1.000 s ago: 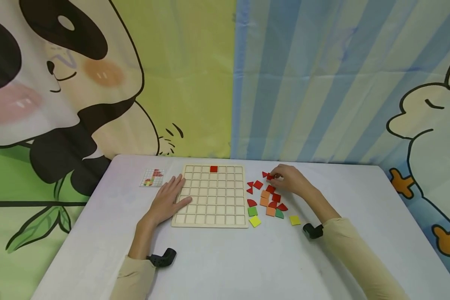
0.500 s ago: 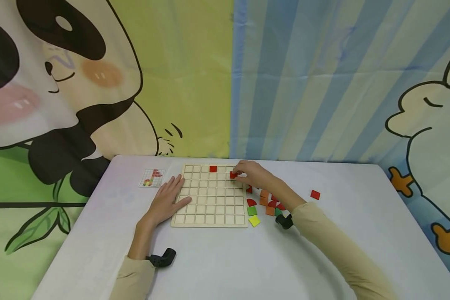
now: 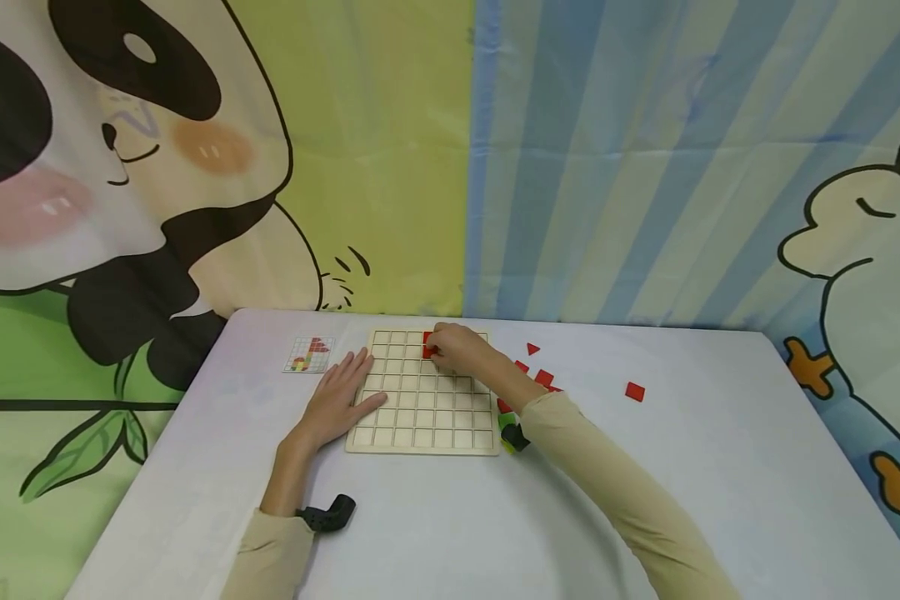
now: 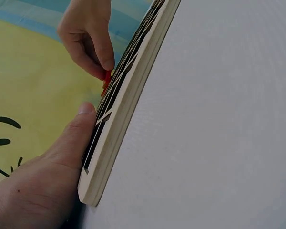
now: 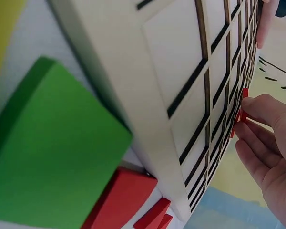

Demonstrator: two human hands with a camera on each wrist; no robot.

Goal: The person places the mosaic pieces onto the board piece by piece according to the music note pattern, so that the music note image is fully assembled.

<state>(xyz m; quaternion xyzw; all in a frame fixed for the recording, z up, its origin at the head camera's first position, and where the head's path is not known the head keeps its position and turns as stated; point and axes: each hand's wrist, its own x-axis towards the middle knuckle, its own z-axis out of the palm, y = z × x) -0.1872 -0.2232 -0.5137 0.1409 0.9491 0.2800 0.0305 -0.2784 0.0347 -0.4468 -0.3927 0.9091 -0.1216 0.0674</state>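
A pale wooden grid board (image 3: 420, 454) lies on the table. Over its top rows, my right hand (image 3: 459, 350) pinches a red square tile (image 5: 244, 102) between thumb and fingertips, low against the grid. Another red tile (image 3: 427, 336) sits in the top row, just beyond the pinched one. My left hand (image 3: 337, 402) rests along the board's left side with fingers spread and thumb lying over the edge; in the left wrist view its thumb (image 4: 76, 131) touches the frame.
Right of the board lie loose red pieces (image 3: 543, 377) and a green tile (image 5: 62, 152), partly hidden by my right forearm. One red tile (image 3: 634, 392) lies apart, further right. A small pattern card (image 3: 308, 355) is at the left. A printed cloth (image 3: 390, 167) hangs behind the table.
My right hand has carried a red tile from the loose pieces leftward onto the board's upper rows. One red tile now lies far right on the table. My left hand stays in place.
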